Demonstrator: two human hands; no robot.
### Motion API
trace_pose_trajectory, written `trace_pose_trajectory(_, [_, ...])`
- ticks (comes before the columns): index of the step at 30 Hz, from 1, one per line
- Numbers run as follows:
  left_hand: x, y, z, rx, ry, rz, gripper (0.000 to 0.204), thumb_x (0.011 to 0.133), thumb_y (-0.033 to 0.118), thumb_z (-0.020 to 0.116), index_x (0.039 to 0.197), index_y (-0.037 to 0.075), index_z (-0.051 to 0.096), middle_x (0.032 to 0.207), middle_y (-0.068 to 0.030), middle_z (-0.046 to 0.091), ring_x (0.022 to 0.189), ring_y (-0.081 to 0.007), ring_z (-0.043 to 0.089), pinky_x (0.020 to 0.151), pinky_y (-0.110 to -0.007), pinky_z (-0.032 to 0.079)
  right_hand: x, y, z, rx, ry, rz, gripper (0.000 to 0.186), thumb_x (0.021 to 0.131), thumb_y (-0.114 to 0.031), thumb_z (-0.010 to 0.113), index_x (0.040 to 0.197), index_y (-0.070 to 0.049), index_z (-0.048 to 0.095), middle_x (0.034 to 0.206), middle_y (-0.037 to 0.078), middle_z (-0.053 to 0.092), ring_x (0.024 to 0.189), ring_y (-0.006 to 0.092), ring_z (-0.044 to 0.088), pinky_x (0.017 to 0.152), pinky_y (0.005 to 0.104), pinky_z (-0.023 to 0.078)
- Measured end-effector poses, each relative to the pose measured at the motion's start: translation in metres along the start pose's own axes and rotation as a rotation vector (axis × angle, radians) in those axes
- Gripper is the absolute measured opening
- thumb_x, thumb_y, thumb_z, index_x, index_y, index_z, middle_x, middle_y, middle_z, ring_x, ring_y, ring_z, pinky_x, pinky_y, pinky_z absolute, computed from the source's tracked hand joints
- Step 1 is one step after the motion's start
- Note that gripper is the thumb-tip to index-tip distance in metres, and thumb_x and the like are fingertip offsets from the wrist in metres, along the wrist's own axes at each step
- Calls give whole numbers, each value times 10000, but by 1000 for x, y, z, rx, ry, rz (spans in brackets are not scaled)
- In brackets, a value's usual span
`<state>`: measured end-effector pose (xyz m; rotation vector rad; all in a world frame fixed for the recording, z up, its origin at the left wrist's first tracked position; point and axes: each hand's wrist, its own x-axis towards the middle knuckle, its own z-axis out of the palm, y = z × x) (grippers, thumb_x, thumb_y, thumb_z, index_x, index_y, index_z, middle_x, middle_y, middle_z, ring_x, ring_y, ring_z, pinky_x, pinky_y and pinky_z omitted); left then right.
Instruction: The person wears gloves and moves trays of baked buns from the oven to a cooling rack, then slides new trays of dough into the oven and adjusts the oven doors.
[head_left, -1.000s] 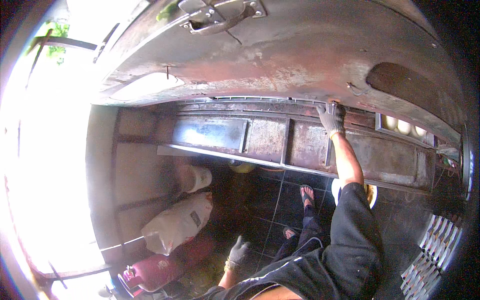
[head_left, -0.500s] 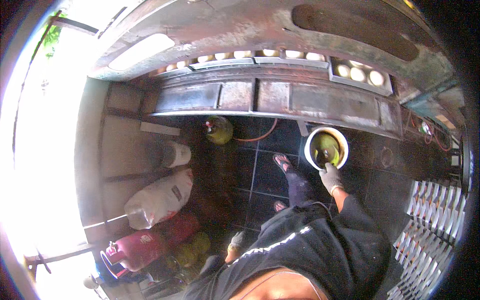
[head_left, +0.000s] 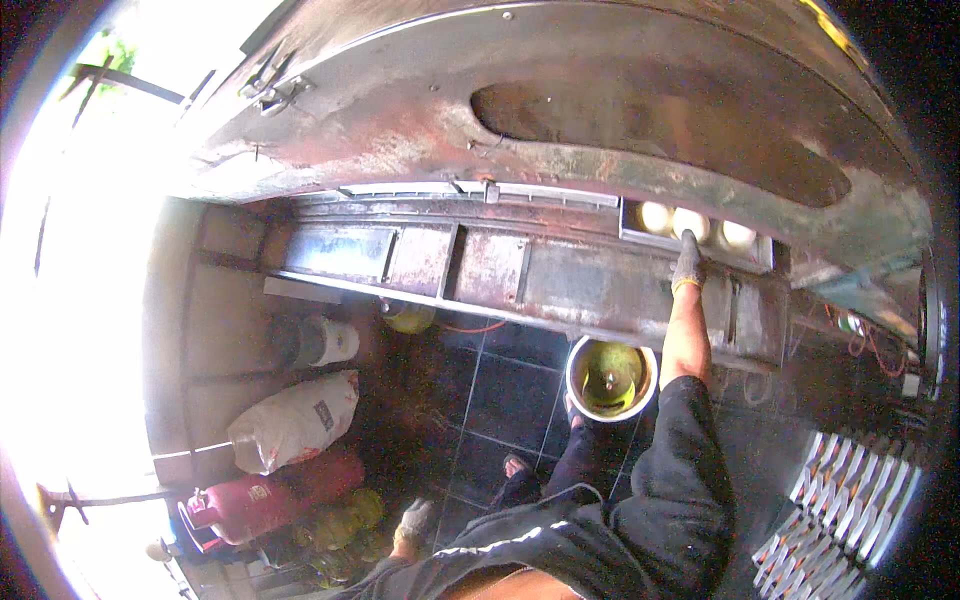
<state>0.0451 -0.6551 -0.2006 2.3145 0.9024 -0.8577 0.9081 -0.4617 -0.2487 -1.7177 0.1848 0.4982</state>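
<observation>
My right hand [head_left: 687, 265], in a grey glove, reaches forward over the metal ledge with its fingers stretched out. Its fingertips meet the middle one of several round pale balls [head_left: 690, 222], which look like dough or buns. They sit in a shallow grey metal tray [head_left: 650, 238]. Below my right forearm stands a white-rimmed bucket [head_left: 573, 385] with yellow-green liquid inside. My left hand [head_left: 415, 519], also gloved, hangs low at my left side with its fingers loosely apart and nothing visible in it.
A rusty metal hood [head_left: 400, 130] curves over the ledge [head_left: 600, 292]. To the left lie a white sack [head_left: 295, 422], a white bucket [head_left: 335, 342] and a red gas cylinder [head_left: 240, 508]. A yellowish cylinder [head_left: 408, 317] with a hose is under the ledge. Stacked slatted racks [head_left: 840, 510] stand at right.
My right hand has left the bucket's rim and moved up and forward to the balls in the tray. The view has shifted, so the ledge and bucket appear lower. My left hand stays low.
</observation>
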Motion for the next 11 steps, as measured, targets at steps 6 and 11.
trace_pose_trajectory(6, [146, 165, -266, -1156, 315, -411, 572, 938, 207, 609, 1457, 48, 430, 1236, -124, 639, 1042, -150, 592, 902, -284, 469, 106, 19, 28, 178, -78, -212, 514, 876, -453, 603, 1247, -101, 556, 1148, 74, 582, 884, 198, 592, 758, 399, 504])
trace_pose_trajectory(11, [174, 192, -310, -1186, 100, -459, 672, 933, 233, 672, 1503, 60, 362, 1240, -52, 638, 1019, -99, 586, 879, -252, 481, 85, 6, 3, -1, -479, -233, 739, 949, -563, 531, 1535, -171, 311, 1500, 94, 408, 1295, 220, 486, 783, 389, 559])
